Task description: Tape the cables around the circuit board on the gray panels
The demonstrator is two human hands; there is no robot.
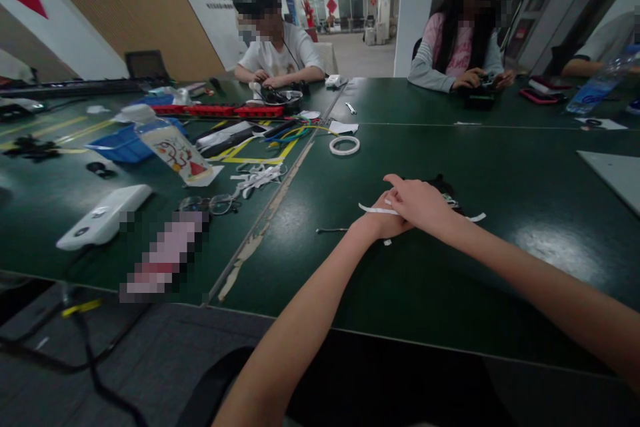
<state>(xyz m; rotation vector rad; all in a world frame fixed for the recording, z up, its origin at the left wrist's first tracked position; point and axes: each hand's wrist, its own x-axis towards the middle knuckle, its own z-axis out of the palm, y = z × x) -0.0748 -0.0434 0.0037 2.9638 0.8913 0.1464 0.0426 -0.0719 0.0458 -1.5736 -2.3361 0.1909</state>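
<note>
My left hand [384,221] rests low over the table, its fingers mostly hidden beneath my right hand. Across the back of it lies a thin strip of white tape [373,209]. My right hand [425,202] crosses over from the right, fingers bent, with its tips closed on the strip; one finger sticks out to the left. Just behind my right hand a dark device with a circuit board [451,200] is partly covered. Another white strip end [477,217] shows to its right. A thin metal tool [331,230] lies left of my left hand.
A white tape roll [345,145] and small wrench [351,108] lie farther back. Leftward are a phone [167,253], glasses [220,204], a white device [105,217], a bottle [173,147], a blue bin [117,145] and crumpled white strips [260,177]. Several people sit across.
</note>
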